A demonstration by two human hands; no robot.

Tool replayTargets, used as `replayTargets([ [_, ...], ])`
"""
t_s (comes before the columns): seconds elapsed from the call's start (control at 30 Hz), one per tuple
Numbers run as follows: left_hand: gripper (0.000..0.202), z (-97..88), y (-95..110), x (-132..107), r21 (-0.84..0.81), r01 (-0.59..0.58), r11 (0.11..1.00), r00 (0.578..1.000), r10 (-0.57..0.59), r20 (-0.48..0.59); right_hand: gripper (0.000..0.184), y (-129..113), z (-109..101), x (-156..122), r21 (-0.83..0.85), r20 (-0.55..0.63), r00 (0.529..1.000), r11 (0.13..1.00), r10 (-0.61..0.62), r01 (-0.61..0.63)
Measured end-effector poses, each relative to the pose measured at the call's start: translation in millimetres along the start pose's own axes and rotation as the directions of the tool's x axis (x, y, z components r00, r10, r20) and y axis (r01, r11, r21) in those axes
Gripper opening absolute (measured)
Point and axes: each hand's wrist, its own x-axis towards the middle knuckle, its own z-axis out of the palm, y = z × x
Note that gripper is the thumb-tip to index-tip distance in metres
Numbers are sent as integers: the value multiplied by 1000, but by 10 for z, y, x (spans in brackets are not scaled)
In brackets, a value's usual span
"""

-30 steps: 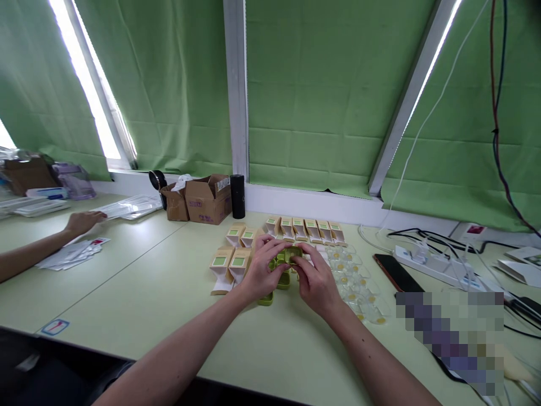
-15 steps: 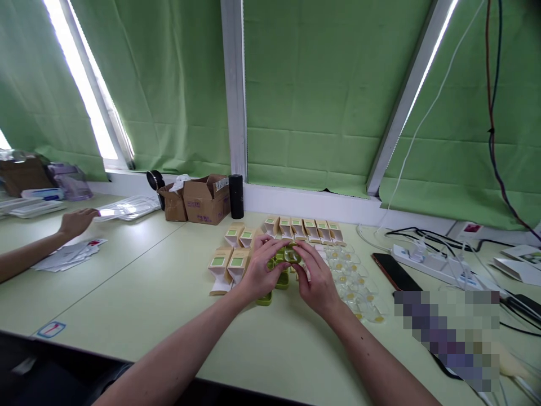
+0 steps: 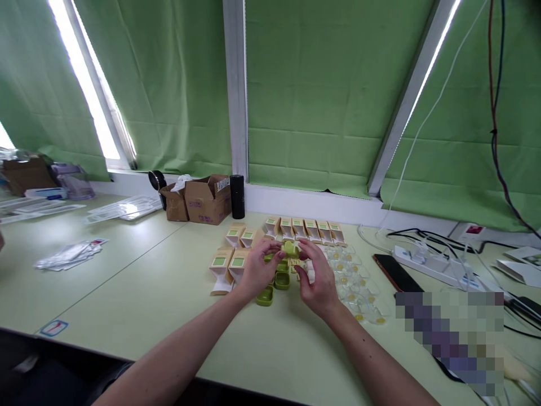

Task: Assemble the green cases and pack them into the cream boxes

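Observation:
Between my hands is a small green square container (image 3: 289, 249), tilted up over similar green containers (image 3: 265, 295) on the table. My left hand (image 3: 261, 267) pinches its left side between thumb and fingers. My right hand (image 3: 318, 276) is beside its right edge, thumb and fingers apart; whether a fingertip touches it I cannot tell. Just left of my left hand stand folded card boxes (image 3: 218, 265) with green squares on them. To the right of my right hand lie clear plastic pieces (image 3: 350, 279) with yellow dots. Small white pieces are partly hidden behind my right fingers.
More card boxes (image 3: 310, 230) stand in a row behind. Cardboard cartons (image 3: 207, 200) and a black cylinder (image 3: 237, 197) are by the wall. At right lie a phone (image 3: 396, 273), a power strip (image 3: 426, 265) and cables. White packets (image 3: 71, 255) and clear trays (image 3: 124, 208) are at left.
The green container has turned, its hollow side no longer facing me. My right fingers have spread away from it. The other person's hand at left has moved almost out of view.

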Motion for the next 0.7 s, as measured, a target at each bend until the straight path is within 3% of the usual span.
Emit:
replayTargets([
  [0.23, 31, 7, 38, 6, -13, 166, 986, 985, -165, 41, 56, 3, 21, -18, -5, 31, 999, 1000, -6, 6],
  [0.37, 38, 5, 39, 9, -17, 192, 981, 978, -190, 82, 52, 4, 14, -6, -12, 51, 998, 1000, -22, 23],
  [0.5, 38, -30, 36, 15, 83, 71, 994, 995, -76, 58, 46, 4, -1, 10, -9, 59, 998, 1000, 26, -26],
  [0.6, 25, -60, 42, 15, 108, -36, 994, 999, 33, 32, 43, 2, -11, 14, 11, 40, 995, 995, 94, -95],
  [0.7, 41, -70, 56, 2, 168, -158, 973, 987, 149, 67, 40, 5, -17, 15, 52, 22, 989, 988, 147, -148],
])
